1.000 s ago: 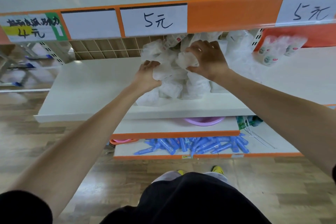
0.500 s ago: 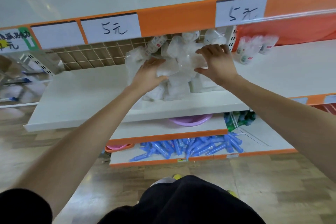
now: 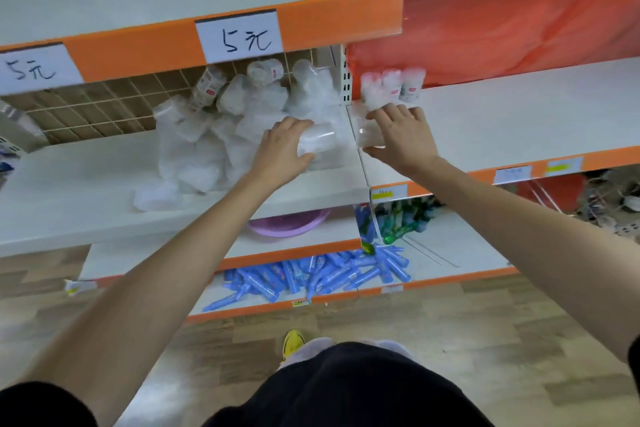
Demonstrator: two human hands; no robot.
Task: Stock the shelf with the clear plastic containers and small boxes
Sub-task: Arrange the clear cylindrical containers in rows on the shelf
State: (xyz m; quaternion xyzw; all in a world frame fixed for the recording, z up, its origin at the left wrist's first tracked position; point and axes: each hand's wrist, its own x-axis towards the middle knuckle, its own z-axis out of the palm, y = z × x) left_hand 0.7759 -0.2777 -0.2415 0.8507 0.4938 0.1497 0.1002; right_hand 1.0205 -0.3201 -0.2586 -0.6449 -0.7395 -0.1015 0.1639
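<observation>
A loose heap of clear plastic containers [image 3: 207, 135] in thin bags lies on the white middle shelf [image 3: 86, 198], against the wire grid back. My left hand [image 3: 282, 146] grips one clear container [image 3: 317, 144] at the heap's right edge. On the neighbouring shelf section [image 3: 519, 121], my right hand [image 3: 403, 137] holds another clear container [image 3: 370, 135], fingers over its top and thumb under it. Just behind that hand stand three small clear bottles [image 3: 393, 85] with red labels.
An orange price rail [image 3: 156, 48] with handwritten tags overhangs the heap. A red plastic sheet [image 3: 502, 10] hangs behind the right shelf. Lower shelves hold a purple basin [image 3: 287, 224], several blue tubes [image 3: 311, 276] and green items [image 3: 401, 218]. Wood floor lies below.
My view has swung right. Both hands have shifted from the middle of the heap to its right side, the right hand carrying a container across onto the neighbouring shelf section.
</observation>
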